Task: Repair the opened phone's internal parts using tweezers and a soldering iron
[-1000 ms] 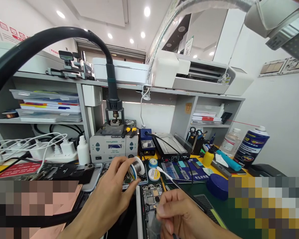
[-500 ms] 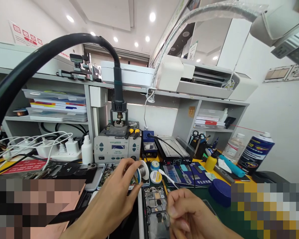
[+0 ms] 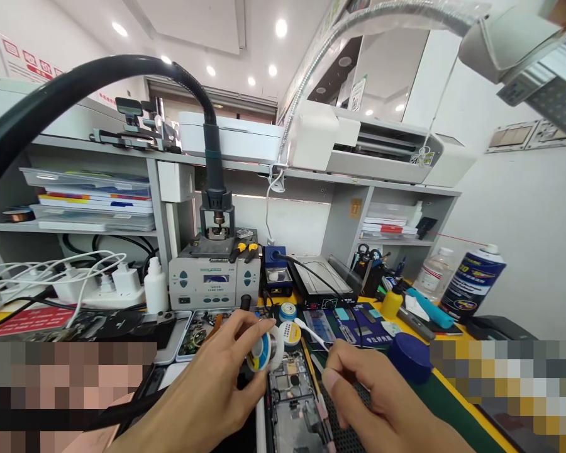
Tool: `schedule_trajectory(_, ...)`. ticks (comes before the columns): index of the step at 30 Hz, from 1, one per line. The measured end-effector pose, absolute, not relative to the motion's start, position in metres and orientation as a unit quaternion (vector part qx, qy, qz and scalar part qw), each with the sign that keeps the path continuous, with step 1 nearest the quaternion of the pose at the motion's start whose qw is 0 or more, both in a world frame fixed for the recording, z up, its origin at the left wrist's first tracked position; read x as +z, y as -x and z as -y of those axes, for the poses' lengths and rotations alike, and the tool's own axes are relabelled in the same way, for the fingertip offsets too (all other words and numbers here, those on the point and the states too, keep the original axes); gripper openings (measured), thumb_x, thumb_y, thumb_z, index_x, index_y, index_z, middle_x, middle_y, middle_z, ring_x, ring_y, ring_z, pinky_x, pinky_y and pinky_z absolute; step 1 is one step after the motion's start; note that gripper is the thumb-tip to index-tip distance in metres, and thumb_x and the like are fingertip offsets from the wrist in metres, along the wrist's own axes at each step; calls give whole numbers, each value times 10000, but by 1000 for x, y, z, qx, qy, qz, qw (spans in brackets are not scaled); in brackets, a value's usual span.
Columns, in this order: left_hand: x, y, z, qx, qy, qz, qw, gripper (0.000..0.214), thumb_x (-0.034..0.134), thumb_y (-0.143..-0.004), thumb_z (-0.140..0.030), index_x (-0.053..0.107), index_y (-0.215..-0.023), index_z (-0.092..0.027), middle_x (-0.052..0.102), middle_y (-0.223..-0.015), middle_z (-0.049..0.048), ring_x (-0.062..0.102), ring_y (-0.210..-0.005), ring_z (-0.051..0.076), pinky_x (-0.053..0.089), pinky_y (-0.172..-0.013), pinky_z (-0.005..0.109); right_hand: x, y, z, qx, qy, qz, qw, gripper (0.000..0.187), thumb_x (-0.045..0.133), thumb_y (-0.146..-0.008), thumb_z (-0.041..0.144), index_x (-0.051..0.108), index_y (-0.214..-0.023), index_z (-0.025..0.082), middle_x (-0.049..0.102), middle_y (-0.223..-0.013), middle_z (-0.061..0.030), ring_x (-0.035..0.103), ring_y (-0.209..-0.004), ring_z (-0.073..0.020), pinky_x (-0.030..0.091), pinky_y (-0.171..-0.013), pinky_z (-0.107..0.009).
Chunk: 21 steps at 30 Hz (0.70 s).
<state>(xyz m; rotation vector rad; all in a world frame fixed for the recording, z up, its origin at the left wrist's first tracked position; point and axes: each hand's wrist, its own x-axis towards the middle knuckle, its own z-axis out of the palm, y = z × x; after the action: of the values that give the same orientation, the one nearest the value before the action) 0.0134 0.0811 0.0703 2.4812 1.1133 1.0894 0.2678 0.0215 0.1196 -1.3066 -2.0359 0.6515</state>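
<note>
My left hand (image 3: 226,377) is closed around a spool of solder wire (image 3: 268,350), thumb below and fingers above it. The spool has a white rim and a blue label, and its side faces me. Just under and beyond it lies an opened phone (image 3: 295,393) with its inner parts bare. My right hand (image 3: 365,390) is pinched at the phone's right; whatever sits between thumb and forefinger is too fine or hidden to tell. A slim yellow stick (image 3: 308,362) lies along the phone. A white stick (image 3: 311,331) ends close behind my right fingers.
Two small round tins (image 3: 290,333) stand behind the phone. A grey rework station (image 3: 214,280) is at the back, with a black hose arching overhead. On the right are a dark blue round lid (image 3: 411,357), a yellow bottle (image 3: 392,302) and a spray can (image 3: 474,283).
The spool has turned so its labelled side faces me more, and it is a little lower. My right hand has moved right, uncovering more of the phone's right edge. The view has shifted slightly.
</note>
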Motion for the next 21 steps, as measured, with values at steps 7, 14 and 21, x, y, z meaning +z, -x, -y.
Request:
schedule_trajectory(7,73,-24,-72,417,-820,-376,110,474,683,-937,-425,704,-1398,-318,706,-1108,67,731,-931,255,657,-761,310,124,-281,-33,59,454,802,384,321,508,-1117,299,583,-811,235,607,-680,7,569,-592,-152,422,-574,-275)
schedule_trajectory(14,81,-28,-66,419,-819,-364,148,504,719,-869,-387,729,-1370,-333,715,-1016,48,732,-929,269,664,-753,322,122,-285,-40,48,466,790,396,268,486,-1133,302,591,-893,245,622,-739,6,598,-640,-168,442,-607,-292)
schedule_trajectory(21,89,-25,-64,331,-854,-330,227,497,614,-845,-210,759,-1303,-336,681,-963,8,716,-781,191,603,-620,239,115,-288,-42,-6,458,812,361,179,483,-1119,252,567,-961,241,615,-759,4,570,-625,-173,394,-601,-313)
